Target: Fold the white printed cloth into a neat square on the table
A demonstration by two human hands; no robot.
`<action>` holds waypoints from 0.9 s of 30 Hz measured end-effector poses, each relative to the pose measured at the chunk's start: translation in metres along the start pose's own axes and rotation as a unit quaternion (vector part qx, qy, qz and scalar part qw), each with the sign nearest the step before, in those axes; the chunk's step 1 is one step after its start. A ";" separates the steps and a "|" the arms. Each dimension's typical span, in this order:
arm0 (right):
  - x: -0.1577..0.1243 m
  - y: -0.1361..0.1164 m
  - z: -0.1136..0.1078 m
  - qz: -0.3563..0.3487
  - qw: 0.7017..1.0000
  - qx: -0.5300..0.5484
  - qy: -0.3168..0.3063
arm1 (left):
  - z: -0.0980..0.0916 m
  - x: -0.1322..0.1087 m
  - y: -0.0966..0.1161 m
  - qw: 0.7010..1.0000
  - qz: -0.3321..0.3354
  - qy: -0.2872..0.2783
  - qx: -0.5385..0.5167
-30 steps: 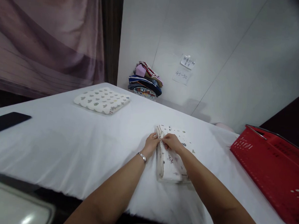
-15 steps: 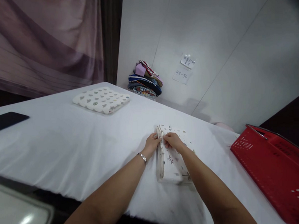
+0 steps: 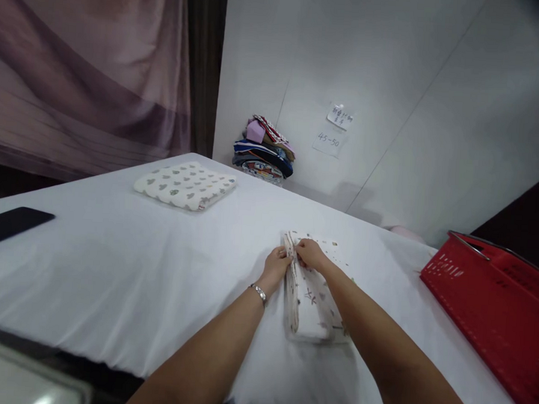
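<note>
A folded white cloth [image 3: 312,316] with small printed shapes lies on the white-covered table [image 3: 165,293], partly wrapped in what looks like clear plastic. At its left edge, my left hand [image 3: 275,267] grips the folded layers, thumb on the near side; a silver bracelet circles that wrist. My right hand [image 3: 311,254] is closed in a pinch on the same edge, just right of the left hand. Its fingertips are partly hidden. Farther left rests another folded white cloth [image 3: 184,186] with grey cloud-like prints, untouched.
A red plastic basket [image 3: 494,310] with a metal handle stands at the right. Stacked folded fabrics [image 3: 264,150] sit beyond the far table edge. Handwritten paper signs [image 3: 329,140] hang on the wall. A flat black object [image 3: 13,225] lies at the left edge.
Everything sits slightly lower and farther right in view, consistent with a small camera shift. Both hands stay at the cloth's left edge, with little visible movement.
</note>
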State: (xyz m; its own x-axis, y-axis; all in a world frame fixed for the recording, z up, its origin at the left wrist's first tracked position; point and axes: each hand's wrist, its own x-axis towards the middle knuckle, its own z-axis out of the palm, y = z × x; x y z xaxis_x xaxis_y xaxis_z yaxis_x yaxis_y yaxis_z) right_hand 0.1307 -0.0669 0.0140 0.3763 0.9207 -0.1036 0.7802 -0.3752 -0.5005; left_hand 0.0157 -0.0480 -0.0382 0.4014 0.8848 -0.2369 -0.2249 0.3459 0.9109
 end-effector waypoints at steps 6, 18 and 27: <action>0.001 -0.011 -0.001 -0.027 0.999 -0.012 0.026 | -0.001 0.000 0.000 1.000 0.006 0.008 0.023; 0.016 0.003 -0.004 -0.023 1.000 0.007 -0.004 | 0.000 0.005 -0.011 0.993 0.106 -0.025 0.051; 0.025 0.005 -0.006 -0.026 0.999 -0.018 -0.010 | -0.002 0.007 -0.014 0.991 0.108 -0.015 0.080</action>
State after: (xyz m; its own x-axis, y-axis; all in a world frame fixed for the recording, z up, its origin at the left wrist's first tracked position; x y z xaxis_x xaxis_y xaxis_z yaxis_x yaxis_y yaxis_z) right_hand 0.1468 -0.0461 0.0142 0.3255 0.9407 -0.0956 0.8160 -0.3306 -0.4741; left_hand 0.0199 -0.0457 -0.0530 0.3855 0.9224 -0.0227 -0.1662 0.0937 0.9816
